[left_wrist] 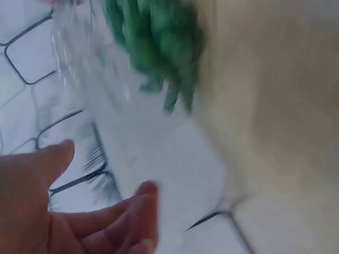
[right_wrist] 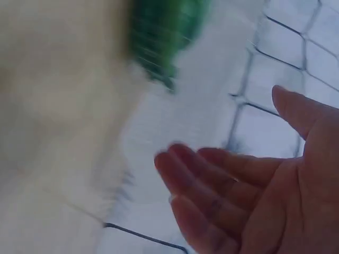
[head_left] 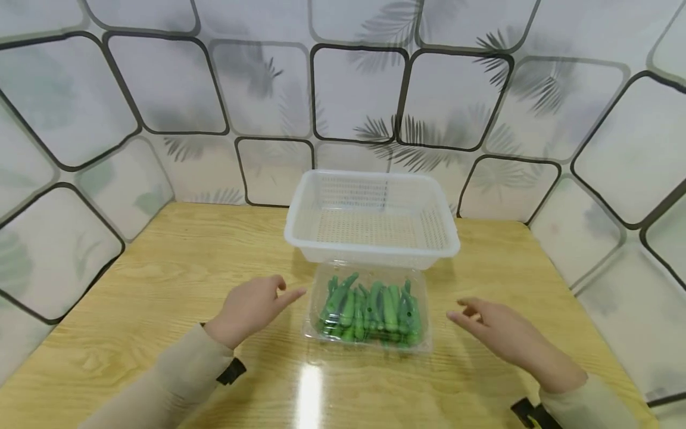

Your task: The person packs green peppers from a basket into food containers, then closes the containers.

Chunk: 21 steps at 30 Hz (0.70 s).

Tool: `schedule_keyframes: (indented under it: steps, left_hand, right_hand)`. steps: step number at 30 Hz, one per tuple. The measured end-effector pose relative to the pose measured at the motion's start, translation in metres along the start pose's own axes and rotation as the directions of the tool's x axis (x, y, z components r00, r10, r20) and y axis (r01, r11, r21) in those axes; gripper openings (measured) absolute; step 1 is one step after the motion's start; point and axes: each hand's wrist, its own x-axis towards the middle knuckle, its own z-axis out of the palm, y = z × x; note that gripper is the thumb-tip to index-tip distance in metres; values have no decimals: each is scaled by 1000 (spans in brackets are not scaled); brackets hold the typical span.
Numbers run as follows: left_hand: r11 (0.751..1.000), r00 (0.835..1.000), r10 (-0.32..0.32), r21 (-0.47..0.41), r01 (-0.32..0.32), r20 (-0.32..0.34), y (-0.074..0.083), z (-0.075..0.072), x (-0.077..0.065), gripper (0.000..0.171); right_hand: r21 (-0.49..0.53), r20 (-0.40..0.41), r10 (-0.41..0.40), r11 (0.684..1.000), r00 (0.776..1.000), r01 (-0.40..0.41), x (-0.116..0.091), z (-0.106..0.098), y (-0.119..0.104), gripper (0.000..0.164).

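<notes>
A clear plastic clamshell box (head_left: 370, 275) lies on the table, with several green peppers (head_left: 368, 313) inside it. Its lid looks closed over them. My left hand (head_left: 252, 307) hovers just left of the box, thumb and fingers apart and holding nothing. On the other side, my right hand (head_left: 498, 330) hangs over the table with loosely bent fingers and nothing in them. Both wrist views show the green peppers (left_wrist: 159, 45) blurred beyond the relaxed fingers (right_wrist: 212, 182).
Right behind the box stands a white slotted plastic basket (head_left: 372, 253). The wooden table (head_left: 214, 238) reaches back to a patterned wall covering (head_left: 356, 95), which also rises on the left and right. A bright reflection shows on the table front.
</notes>
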Motion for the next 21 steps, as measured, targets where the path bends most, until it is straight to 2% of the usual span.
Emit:
schedule_keyframes:
  steps: [1, 2, 3, 5, 6, 7, 9, 12, 14, 17, 21]
  left_hand:
    - [995, 995, 9, 101, 1, -99, 5, -4, 3, 59]
    - [984, 983, 26, 179, 7, -180, 11, -7, 6, 59]
    - [975, 969, 51, 223, 4, -241, 17, -8, 10, 60]
    - [966, 945, 99, 258, -16, -312, 29, -6, 17, 63]
    - [962, 938, 109, 274, -16, -328, 35, -4, 21, 68]
    - [960, 936, 107, 281, -10, -334, 40, -1, 24, 74]
    - [959, 946, 73, 281, 20, -316, 48, 7, 28, 87]
    - [959, 969, 4, 275, 67, -247, 56, 19, 31, 96]
    - [961, 978, -16, 268, 73, -207, 58, 25, 31, 98]
    - [956, 982, -17, 286, 71, -189, 59, 31, 31, 99]
    - [954, 980, -39, 285, 94, -193, 56, 32, 32, 99]
  right_hand:
    - [-68, -46, 6, 998, 999, -9, 5, -8, -6, 75]
    - [-110, -91, -7, 994, 996, -3, 10, -13, -13, 81]
    - [-124, -119, -24, 992, 993, 9, 16, -16, -20, 85]
    - [-158, -170, -61, 987, 984, 34, 29, -17, -32, 89]
    - [-176, -190, -69, 984, 979, 36, 35, -16, -36, 91]
    - [-193, -207, -68, 981, 976, 27, 41, -15, -40, 94]
    - [-208, -231, -54, 978, 972, 5, 52, -11, -44, 98]
    - [-212, -235, 8, 975, 972, -60, 63, -5, -45, 104]
    - [-205, -222, 36, 975, 974, -83, 66, -1, -43, 107]
    - [-196, -206, 59, 976, 977, -100, 65, 3, -41, 110]
    - [-170, -204, 66, 980, 977, -102, 60, 3, -39, 110]
